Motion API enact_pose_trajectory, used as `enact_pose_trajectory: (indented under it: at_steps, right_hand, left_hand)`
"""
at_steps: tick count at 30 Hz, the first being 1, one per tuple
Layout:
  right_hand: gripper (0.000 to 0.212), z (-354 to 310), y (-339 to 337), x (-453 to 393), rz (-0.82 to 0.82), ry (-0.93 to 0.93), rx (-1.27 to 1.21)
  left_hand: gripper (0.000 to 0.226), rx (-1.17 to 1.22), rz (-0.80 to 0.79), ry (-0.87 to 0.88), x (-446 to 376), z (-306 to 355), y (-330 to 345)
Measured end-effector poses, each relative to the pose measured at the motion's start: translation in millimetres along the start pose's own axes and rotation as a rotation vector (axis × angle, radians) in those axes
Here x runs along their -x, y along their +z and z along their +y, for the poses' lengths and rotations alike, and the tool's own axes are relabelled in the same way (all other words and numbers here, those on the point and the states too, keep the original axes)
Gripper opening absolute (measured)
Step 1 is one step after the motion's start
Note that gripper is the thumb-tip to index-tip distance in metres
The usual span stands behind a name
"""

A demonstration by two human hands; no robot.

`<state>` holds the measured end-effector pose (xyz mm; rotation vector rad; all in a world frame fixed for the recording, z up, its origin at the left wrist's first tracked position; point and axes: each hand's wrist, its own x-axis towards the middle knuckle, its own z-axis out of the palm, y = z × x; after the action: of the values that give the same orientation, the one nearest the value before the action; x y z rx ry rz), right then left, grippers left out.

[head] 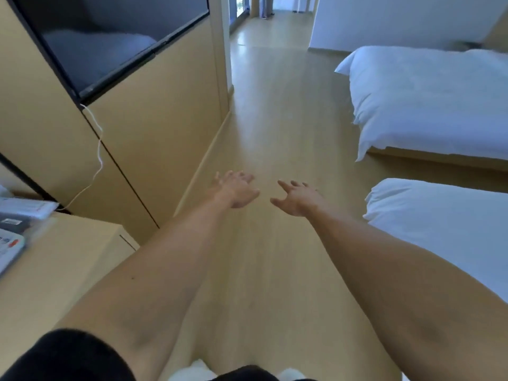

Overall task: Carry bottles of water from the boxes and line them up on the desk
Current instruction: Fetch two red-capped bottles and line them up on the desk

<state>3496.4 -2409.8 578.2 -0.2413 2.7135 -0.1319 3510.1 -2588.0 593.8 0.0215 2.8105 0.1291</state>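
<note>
Both my arms stretch forward over the wooden floor. My left hand [238,191] is empty, its fingers spread and relaxed. My right hand [297,199] is empty too, with loosely spread fingers, a short gap from the left. The light wooden desk [68,259] lies at my lower left, with papers and a phone-like device [11,243] on its left end. No water bottle and no box is in view.
A wall-mounted black TV [110,39] hangs on the wood-panelled wall at left, with a white cable [97,149] dangling below. Two white beds [434,103] [445,229] stand at right. The floor corridor [275,92] runs ahead toward a doorway.
</note>
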Motion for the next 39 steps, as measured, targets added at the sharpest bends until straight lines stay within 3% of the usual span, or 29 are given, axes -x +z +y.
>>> enact_pose_trajectory:
  at_steps: [6, 13, 27, 39]
  right_hand:
    - [0.075, 72, 1, -16, -0.021, 0.151, -0.032]
    - [0.074, 111, -11, -69, -0.049, 0.247, -0.056]
    - [0.068, 103, -110, -268, -0.043, 0.294, -0.065]
    - [0.069, 169, -162, -446, -0.081, 0.271, -0.003]
  left_hand:
    - [0.062, -0.013, -0.041, 0.138, -58, 55, 5]
    - [0.063, -0.026, -0.084, 0.21, -152, 72, -1]
    - [0.066, -0.022, -0.126, 0.238, -367, 32, -73]
    - [0.068, -0.031, -0.159, 0.26, -553, 72, -97]
